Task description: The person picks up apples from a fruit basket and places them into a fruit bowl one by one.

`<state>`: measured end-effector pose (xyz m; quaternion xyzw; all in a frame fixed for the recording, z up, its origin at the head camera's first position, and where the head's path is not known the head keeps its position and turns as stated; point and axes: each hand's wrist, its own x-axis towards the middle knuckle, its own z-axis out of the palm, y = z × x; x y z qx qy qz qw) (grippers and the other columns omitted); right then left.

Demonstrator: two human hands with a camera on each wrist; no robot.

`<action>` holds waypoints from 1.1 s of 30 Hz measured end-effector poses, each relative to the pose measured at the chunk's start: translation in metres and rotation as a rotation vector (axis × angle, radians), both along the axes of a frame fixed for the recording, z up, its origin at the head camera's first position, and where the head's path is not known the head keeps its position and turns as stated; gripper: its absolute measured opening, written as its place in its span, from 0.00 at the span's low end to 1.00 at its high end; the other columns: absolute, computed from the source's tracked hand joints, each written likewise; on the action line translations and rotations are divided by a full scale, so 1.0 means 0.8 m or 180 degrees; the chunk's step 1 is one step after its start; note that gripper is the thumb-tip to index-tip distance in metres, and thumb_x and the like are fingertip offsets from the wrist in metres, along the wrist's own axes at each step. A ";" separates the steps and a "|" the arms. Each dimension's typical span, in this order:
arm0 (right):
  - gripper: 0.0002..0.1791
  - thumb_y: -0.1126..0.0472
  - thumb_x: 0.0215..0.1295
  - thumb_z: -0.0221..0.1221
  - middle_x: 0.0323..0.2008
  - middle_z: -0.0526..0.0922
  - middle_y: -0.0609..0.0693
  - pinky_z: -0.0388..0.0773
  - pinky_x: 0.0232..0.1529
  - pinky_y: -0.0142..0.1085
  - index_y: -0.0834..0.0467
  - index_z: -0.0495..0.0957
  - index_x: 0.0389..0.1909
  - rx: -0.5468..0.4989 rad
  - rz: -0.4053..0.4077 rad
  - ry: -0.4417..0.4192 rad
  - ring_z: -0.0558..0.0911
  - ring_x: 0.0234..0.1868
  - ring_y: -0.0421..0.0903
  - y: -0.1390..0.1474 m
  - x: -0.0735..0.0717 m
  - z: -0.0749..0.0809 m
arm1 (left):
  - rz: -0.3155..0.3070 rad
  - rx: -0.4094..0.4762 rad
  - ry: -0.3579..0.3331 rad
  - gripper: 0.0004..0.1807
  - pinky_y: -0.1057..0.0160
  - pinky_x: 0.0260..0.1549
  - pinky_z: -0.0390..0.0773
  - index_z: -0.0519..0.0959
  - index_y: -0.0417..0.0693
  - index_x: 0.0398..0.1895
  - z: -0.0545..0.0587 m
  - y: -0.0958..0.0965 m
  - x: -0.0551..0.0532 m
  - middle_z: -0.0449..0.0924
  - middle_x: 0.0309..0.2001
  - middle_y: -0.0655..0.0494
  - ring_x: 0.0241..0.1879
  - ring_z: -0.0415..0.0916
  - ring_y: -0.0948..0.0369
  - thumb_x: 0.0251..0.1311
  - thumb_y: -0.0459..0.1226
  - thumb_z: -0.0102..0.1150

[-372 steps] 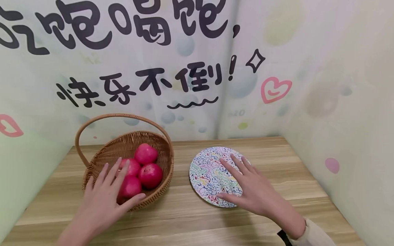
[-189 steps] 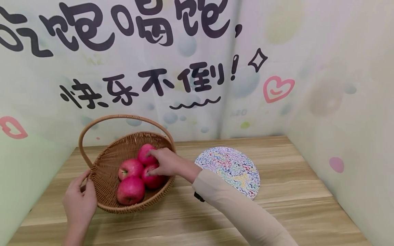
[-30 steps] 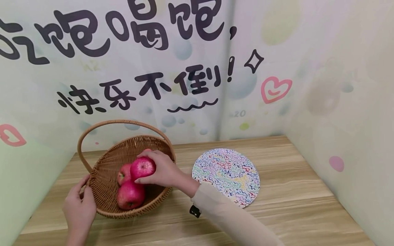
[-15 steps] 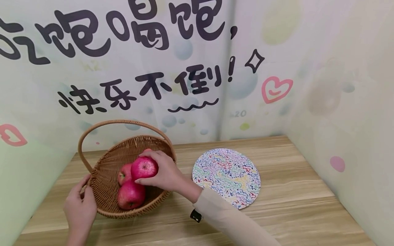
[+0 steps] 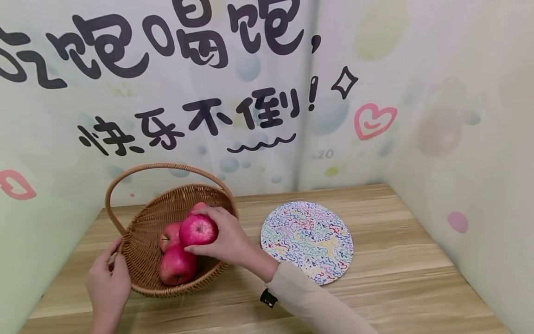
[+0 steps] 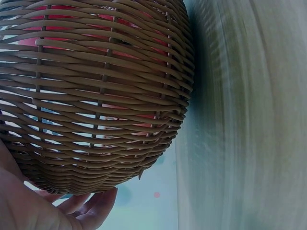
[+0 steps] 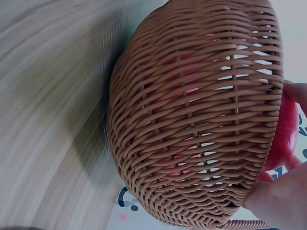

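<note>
A brown wicker basket (image 5: 137,260) with an arched handle stands on the left of the table. Its left rim is gripped by my left hand (image 5: 108,280), whose fingers (image 6: 98,211) also show by the weave in the left wrist view. My right hand (image 5: 229,239) holds a red apple (image 5: 199,229) over the basket's right side, thumb below and fingers above. Inside lie a front apple (image 5: 178,265), an apple with its stem showing (image 5: 169,235) and a partly hidden apple (image 5: 199,207) at the back. Through the right wrist view's weave, red patches of fruit show.
A round board with a colourful squiggle pattern (image 5: 308,241) lies flat to the right of the basket. The wooden table (image 5: 396,278) meets printed fabric walls (image 5: 267,171) at the back and sides.
Both hands were spread over basket and board at first. Then the left hand took the rim and the right reached in. The held apple has since risen and shifted slightly right.
</note>
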<state>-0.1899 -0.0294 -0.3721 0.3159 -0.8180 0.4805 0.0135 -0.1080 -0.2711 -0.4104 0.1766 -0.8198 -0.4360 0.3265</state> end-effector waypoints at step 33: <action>0.38 0.55 0.55 0.79 0.62 0.78 0.51 0.79 0.57 0.34 0.50 0.77 0.67 -0.0361 0.0009 -0.0071 0.79 0.60 0.43 0.016 0.029 -0.002 | -0.0005 0.0044 -0.0107 0.25 0.88 0.25 0.66 0.77 0.28 0.66 0.001 0.000 0.001 0.75 0.65 0.24 0.31 0.59 1.00 0.74 0.30 0.40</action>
